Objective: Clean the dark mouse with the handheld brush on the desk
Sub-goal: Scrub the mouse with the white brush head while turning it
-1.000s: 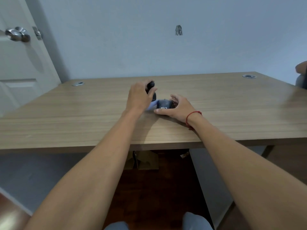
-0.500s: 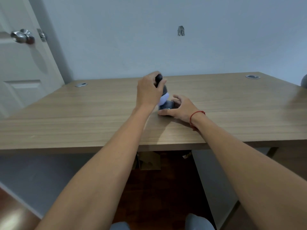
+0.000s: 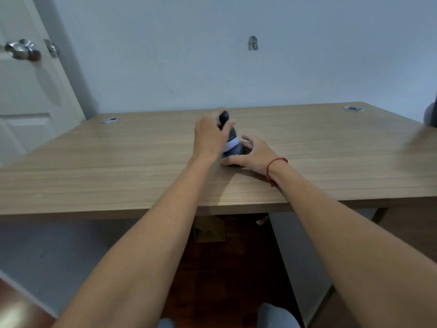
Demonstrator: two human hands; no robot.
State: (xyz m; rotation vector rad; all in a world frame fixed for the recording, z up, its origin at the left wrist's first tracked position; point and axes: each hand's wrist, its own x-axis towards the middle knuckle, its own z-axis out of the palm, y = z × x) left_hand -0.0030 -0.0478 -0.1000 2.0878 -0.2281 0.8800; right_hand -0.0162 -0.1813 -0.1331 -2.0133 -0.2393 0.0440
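Observation:
The dark mouse lies near the middle of the wooden desk, mostly covered by my hands. My right hand cups it from the right and holds it down, thumb along its near edge. My left hand is closed around the dark handle of the handheld brush. The brush stands tilted, its pale bristle band resting on the top of the mouse. A red string circles my right wrist.
Two round metal cable grommets sit at the desk's back corners. A white door with a metal knob stands at the left. A cardboard box lies on the floor under the desk.
The brush in my left hand has swept from the left side of the mouse onto its top. My right hand has stayed on the mouse.

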